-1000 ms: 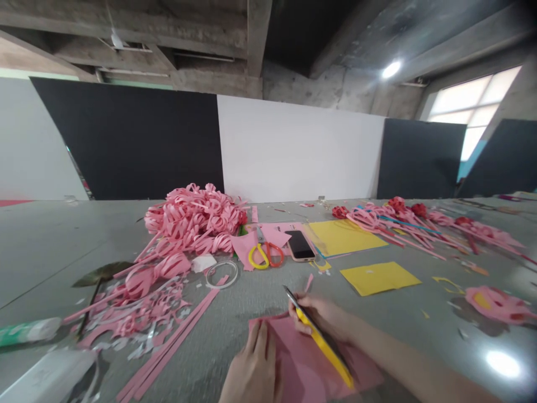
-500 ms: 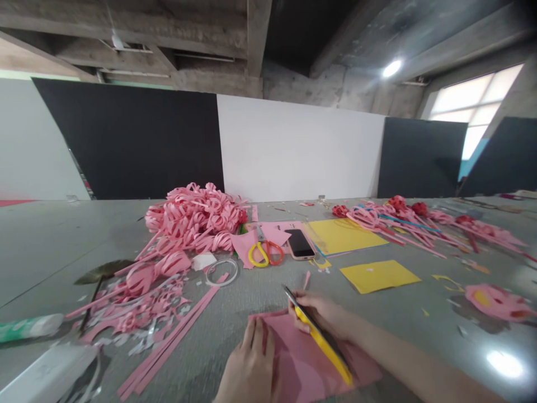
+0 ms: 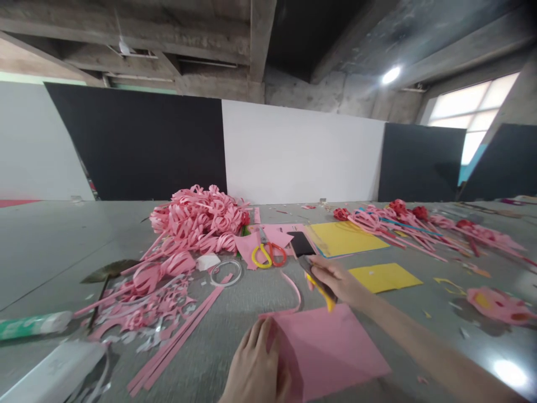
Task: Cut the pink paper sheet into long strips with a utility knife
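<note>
A pink sheet of paper [image 3: 331, 350] lies on the grey table in front of me. My left hand [image 3: 255, 361] rests flat on its left side, fingers stretched out and pressing down. Just past the sheet's far edge, my right hand [image 3: 333, 280] grips a yellow and black utility knife [image 3: 323, 291], held slanting with its yellow end toward the sheet. A thin curled strip of pink paper [image 3: 293, 291] lies along that far edge and bends away from it. Scissors [image 3: 268, 254] with a yellow and a red handle lie beyond, partly on a pink scrap.
At the left are a heap of looped pink paper [image 3: 201, 218], paper scraps [image 3: 146, 313], long pink strips [image 3: 180, 338], a tape roll [image 3: 226, 273], a green-white tube [image 3: 33, 326] and a white box [image 3: 54, 372]. A phone [image 3: 301, 244] and yellow sheets [image 3: 346, 238] lie farther off.
My right hand has lifted the utility knife off the sheet and moved it away and rightward. The thin strip now curls out at the far edge. My left hand stays on the sheet.
</note>
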The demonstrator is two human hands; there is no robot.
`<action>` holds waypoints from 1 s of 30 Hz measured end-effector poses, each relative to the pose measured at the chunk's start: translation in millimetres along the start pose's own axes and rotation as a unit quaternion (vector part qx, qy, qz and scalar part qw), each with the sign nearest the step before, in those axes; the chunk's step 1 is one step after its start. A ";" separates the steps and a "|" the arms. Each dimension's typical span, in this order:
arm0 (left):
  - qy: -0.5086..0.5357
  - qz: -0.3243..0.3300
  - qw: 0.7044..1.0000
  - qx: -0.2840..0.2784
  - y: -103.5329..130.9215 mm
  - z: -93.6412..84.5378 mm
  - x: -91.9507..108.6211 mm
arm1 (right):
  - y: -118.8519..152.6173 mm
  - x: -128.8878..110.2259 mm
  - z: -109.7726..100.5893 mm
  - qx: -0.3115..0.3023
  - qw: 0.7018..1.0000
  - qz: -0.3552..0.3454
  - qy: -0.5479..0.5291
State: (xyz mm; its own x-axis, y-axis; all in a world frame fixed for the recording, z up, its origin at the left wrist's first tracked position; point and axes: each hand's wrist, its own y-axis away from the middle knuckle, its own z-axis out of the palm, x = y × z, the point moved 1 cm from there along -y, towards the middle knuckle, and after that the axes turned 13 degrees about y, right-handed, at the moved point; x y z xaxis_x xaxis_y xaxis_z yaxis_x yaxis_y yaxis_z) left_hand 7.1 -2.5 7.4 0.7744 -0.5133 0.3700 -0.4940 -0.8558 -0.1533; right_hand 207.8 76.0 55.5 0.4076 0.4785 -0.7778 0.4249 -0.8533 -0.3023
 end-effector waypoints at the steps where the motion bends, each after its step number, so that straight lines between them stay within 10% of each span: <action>1: 0.005 0.002 1.000 0.001 -0.3 0.4 -0.2 | -2.5 -7.0 -3.0 0.027 0.992 -0.045 0.115; 10: -0.006 0.004 1.000 -0.009 0.4 0.1 0.5 | 15.1 8.2 44.3 0.047 0.834 -0.199 0.513; 30: -0.070 0.031 0.997 0.003 -0.1 3.0 -0.9 | 20.7 15.7 47.4 0.016 0.784 -0.218 0.582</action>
State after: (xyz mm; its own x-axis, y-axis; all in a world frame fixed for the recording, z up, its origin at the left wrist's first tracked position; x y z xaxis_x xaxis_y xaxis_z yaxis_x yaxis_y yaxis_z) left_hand 7.6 -2.1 4.4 0.7901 -0.5690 0.2282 -0.5409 -0.8222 -0.1773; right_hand 184.7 56.0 10.9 0.6989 0.5748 0.4256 0.7151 -0.5527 -0.4279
